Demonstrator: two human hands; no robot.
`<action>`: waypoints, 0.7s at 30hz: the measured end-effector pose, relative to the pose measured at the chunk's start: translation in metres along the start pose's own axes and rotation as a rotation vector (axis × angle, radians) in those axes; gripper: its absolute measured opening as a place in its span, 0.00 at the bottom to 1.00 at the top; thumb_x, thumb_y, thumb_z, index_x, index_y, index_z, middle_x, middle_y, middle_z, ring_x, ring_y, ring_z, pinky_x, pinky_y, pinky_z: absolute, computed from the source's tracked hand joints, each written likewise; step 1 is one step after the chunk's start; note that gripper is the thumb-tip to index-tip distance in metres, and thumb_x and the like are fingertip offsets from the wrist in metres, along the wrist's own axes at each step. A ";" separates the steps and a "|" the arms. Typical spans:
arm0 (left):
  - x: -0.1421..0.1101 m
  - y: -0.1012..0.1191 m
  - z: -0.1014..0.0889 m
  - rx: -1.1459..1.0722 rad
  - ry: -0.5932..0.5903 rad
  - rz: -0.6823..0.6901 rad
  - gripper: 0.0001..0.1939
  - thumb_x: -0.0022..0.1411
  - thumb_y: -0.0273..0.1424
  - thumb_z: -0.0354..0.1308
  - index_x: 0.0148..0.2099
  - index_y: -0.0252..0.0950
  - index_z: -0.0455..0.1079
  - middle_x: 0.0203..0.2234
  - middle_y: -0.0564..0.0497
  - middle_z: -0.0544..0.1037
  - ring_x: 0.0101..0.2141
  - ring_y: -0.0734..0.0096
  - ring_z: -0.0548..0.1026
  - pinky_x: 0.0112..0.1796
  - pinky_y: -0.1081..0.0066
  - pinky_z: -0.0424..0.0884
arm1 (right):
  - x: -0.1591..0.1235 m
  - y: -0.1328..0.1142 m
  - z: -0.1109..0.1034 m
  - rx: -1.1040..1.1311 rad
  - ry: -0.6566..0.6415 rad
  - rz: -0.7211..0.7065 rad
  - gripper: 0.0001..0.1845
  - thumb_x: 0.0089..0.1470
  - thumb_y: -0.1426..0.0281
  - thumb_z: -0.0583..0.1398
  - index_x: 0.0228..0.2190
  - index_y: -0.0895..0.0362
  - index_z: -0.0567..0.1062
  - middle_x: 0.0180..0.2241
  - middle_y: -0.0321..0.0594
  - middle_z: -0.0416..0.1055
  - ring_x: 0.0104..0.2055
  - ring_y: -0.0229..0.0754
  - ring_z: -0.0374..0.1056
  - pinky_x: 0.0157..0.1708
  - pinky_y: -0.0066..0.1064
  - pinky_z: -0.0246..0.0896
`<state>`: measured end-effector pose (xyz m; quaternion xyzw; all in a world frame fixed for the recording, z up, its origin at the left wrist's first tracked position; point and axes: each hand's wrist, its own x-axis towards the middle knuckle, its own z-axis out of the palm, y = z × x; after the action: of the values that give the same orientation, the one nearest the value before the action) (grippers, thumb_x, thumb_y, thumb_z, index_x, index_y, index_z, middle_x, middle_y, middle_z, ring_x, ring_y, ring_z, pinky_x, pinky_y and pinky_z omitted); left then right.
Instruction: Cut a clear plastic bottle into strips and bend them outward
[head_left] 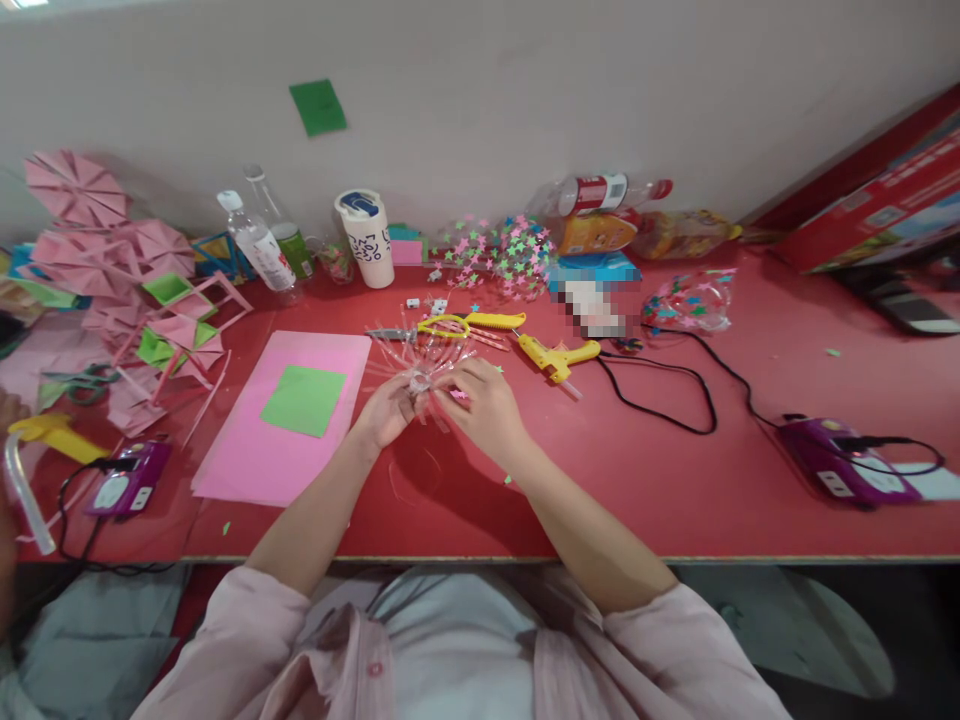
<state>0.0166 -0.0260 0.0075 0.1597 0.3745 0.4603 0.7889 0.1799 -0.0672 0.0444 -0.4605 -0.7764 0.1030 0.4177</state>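
A clear plastic piece (420,380) with thin strips fanning out all round, like a cut bottle, is held between my hands above the red table (637,480). My left hand (386,412) is closed on its left side, fingers round the middle. My right hand (484,400) is bent at its right side with the fingertips pinched together; whatever they grip is too small to make out. A pink star (459,396) shows by the right fingers. Just behind lie yellow-handled scissors (442,327) and a yellow cutter (495,320). A yellow glue gun (556,358) rests to the right.
Pink paper (240,440) with a green sheet (304,400) lies left. Star-covered clear pieces (517,255), a white cup (365,240) and bottles (259,245) stand along the wall. A black cord runs to a purple power strip (840,460). At far left, another person's hand is beside a yellow glue gun (56,435).
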 end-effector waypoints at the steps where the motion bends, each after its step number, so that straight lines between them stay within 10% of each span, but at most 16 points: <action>1: -0.001 0.000 0.001 0.001 0.006 0.004 0.06 0.61 0.20 0.55 0.34 0.31 0.72 0.22 0.53 0.76 0.20 0.81 0.72 0.24 0.81 0.70 | 0.000 0.000 0.000 -0.007 0.004 -0.008 0.06 0.58 0.75 0.60 0.31 0.56 0.77 0.33 0.42 0.75 0.37 0.45 0.69 0.38 0.36 0.62; 21: -0.002 -0.009 -0.002 0.006 -0.079 0.191 0.02 0.55 0.24 0.63 0.32 0.31 0.73 0.23 0.54 0.76 0.22 0.82 0.71 0.25 0.82 0.68 | -0.005 -0.002 0.017 -0.195 -0.168 -0.139 0.11 0.63 0.74 0.57 0.33 0.58 0.80 0.29 0.43 0.76 0.35 0.45 0.65 0.35 0.35 0.55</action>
<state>0.0205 -0.0324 0.0015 0.2149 0.3278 0.5256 0.7551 0.1677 -0.0681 0.0322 -0.4340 -0.8450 0.0362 0.3104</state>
